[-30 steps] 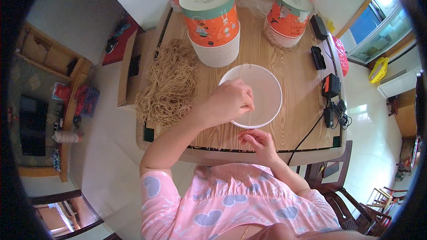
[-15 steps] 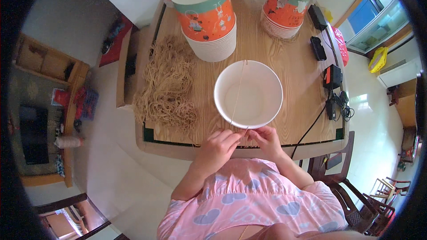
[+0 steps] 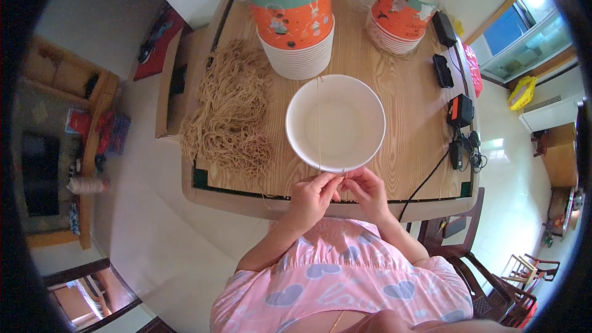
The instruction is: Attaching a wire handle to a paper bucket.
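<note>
A white paper bucket [image 3: 364, 124] stands mouth up near the table's front edge. One thin tan string [image 3: 319, 117] runs across its mouth from the far rim to the near rim. At the near rim, my left hand [image 3: 310, 202] is closed, thumb and fingers pinching the string. Beside it my right hand [image 3: 368, 195] is also closed in a pinch on the string, and the fingertips of both hands nearly meet. The exact loop or end between the fingers is too small to make out. To the left lies a loose heap of tan string [image 3: 231, 111].
Behind the bucket stands a tall stack of upturned orange-and-green paper buckets [image 3: 295, 31], with a shorter stack [image 3: 404, 12] to its right. Along the table's right side lie a black-and-orange adapter [image 3: 460, 110], cables [image 3: 472, 148] and a black tray-like piece [image 3: 442, 71]. A dark chair [image 3: 468, 228] stands at right.
The bucket has shifted slightly left, toward the string heap. The string across its mouth now runs straighter. Both hands have moved a little, the left one drawing in under the rim.
</note>
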`<state>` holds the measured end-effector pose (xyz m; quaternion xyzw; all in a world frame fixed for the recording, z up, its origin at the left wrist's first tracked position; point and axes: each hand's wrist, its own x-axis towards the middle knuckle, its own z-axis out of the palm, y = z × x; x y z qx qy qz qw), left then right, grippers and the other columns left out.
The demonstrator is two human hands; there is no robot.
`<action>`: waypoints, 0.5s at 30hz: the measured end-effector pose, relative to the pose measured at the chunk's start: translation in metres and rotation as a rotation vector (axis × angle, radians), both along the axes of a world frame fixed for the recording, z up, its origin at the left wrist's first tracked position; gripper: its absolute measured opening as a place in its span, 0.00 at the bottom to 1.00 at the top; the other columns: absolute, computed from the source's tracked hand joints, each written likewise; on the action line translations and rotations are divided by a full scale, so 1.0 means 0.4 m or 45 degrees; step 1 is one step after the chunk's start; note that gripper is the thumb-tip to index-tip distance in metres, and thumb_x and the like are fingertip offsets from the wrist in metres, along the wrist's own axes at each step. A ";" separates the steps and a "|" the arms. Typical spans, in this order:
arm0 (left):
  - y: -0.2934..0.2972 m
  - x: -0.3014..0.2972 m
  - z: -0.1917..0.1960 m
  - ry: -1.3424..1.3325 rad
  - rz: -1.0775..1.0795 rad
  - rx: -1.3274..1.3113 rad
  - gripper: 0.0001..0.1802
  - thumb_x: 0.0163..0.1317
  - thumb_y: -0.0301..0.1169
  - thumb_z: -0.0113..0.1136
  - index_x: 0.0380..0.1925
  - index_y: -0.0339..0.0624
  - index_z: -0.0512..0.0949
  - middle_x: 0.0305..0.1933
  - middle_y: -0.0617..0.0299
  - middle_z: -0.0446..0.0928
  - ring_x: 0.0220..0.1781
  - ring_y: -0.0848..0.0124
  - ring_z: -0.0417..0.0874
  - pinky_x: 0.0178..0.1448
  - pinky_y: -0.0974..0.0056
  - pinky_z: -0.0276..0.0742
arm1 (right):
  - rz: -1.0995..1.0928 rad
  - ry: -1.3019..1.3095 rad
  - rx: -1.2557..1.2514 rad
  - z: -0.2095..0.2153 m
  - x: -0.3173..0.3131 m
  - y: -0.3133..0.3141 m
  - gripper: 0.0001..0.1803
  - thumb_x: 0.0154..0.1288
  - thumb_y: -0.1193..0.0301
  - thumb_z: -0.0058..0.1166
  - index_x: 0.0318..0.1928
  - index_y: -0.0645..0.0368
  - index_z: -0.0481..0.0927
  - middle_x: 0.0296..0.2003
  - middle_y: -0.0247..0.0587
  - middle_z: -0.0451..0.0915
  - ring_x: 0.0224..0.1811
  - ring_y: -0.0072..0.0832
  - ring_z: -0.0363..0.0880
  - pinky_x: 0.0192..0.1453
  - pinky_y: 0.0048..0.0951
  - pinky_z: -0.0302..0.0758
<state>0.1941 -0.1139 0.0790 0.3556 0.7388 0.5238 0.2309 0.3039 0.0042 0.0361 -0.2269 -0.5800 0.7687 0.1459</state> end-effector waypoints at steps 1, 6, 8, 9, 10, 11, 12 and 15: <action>-0.001 0.002 0.000 -0.001 0.004 0.001 0.09 0.60 0.24 0.55 0.41 0.38 0.78 0.22 0.58 0.80 0.21 0.72 0.81 0.26 0.68 0.74 | 0.004 -0.001 0.001 0.007 0.001 0.004 0.05 0.64 0.81 0.47 0.40 0.66 0.73 0.35 0.38 0.78 0.37 0.21 0.77 0.44 0.22 0.74; 0.010 -0.005 0.010 0.099 0.143 0.131 0.07 0.58 0.27 0.58 0.37 0.39 0.79 0.23 0.57 0.79 0.24 0.63 0.82 0.28 0.63 0.76 | 0.071 -0.026 -0.008 0.037 -0.003 0.023 0.04 0.63 0.78 0.50 0.39 0.65 0.74 0.36 0.35 0.77 0.39 0.19 0.76 0.44 0.20 0.72; 0.014 -0.014 -0.003 0.179 0.080 0.125 0.07 0.57 0.27 0.58 0.36 0.39 0.79 0.25 0.56 0.79 0.26 0.62 0.82 0.30 0.62 0.77 | 0.067 -0.015 0.022 0.039 -0.008 0.025 0.05 0.63 0.78 0.50 0.40 0.65 0.74 0.36 0.35 0.77 0.39 0.20 0.76 0.45 0.21 0.73; 0.014 -0.016 -0.008 0.254 0.012 0.117 0.07 0.57 0.26 0.58 0.35 0.38 0.79 0.26 0.55 0.79 0.27 0.60 0.81 0.32 0.61 0.77 | 0.059 -0.007 0.050 0.041 -0.006 0.023 0.06 0.64 0.79 0.49 0.40 0.65 0.74 0.37 0.36 0.78 0.40 0.20 0.76 0.45 0.21 0.73; 0.016 -0.022 -0.009 0.249 0.014 0.113 0.07 0.57 0.26 0.58 0.35 0.38 0.79 0.26 0.55 0.79 0.27 0.60 0.81 0.32 0.61 0.77 | 0.061 -0.013 0.046 0.046 -0.008 0.023 0.06 0.64 0.79 0.49 0.40 0.65 0.74 0.37 0.36 0.78 0.40 0.20 0.76 0.45 0.21 0.73; 0.020 -0.033 -0.009 0.346 0.010 0.127 0.07 0.56 0.26 0.58 0.35 0.37 0.80 0.28 0.54 0.79 0.29 0.59 0.81 0.33 0.61 0.77 | 0.042 -0.008 0.016 0.051 -0.012 0.025 0.05 0.63 0.80 0.49 0.39 0.66 0.74 0.37 0.37 0.78 0.40 0.21 0.76 0.45 0.22 0.74; 0.025 -0.041 -0.009 0.443 0.003 0.141 0.07 0.56 0.25 0.58 0.34 0.36 0.80 0.30 0.53 0.79 0.30 0.58 0.81 0.35 0.60 0.77 | 0.021 -0.004 -0.013 0.054 -0.015 0.028 0.04 0.63 0.81 0.48 0.38 0.67 0.74 0.37 0.38 0.78 0.40 0.22 0.77 0.46 0.22 0.74; 0.028 -0.036 -0.004 0.271 0.028 0.109 0.08 0.57 0.24 0.57 0.36 0.35 0.79 0.29 0.55 0.78 0.29 0.64 0.80 0.34 0.65 0.76 | 0.038 -0.046 0.003 0.050 -0.016 0.034 0.03 0.63 0.82 0.48 0.37 0.68 0.74 0.35 0.40 0.79 0.38 0.23 0.78 0.45 0.24 0.76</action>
